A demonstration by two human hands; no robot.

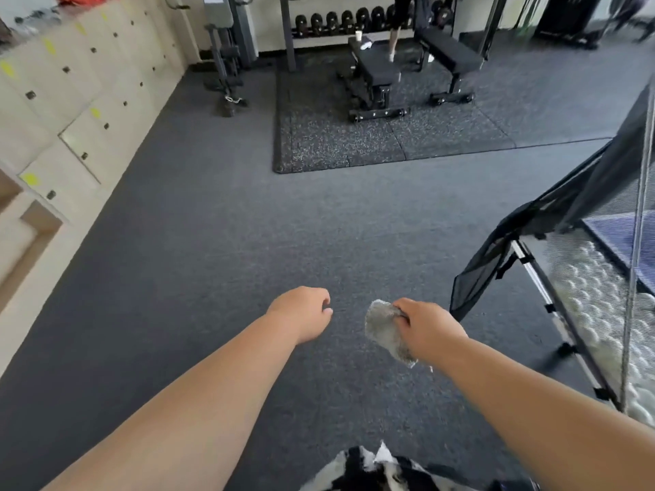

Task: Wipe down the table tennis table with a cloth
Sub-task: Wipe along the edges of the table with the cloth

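Note:
My right hand (427, 329) grips a small grey cloth (386, 331), which hangs down to the left of my wrist over the floor. My left hand (303, 313) is held out beside it with its fingers curled under and nothing in it. A strip of the blue table tennis table (623, 239) shows at the right edge, behind black netting. Both hands are well left of the table and apart from it.
A black ball-catch net on a metal frame (538, 264) with several white balls (595, 281) stands at the right. Beige lockers (71, 111) line the left wall. Weight benches (379, 69), a dumbbell rack and a person's legs (397, 33) are far ahead. Grey carpet (212, 242) lies between.

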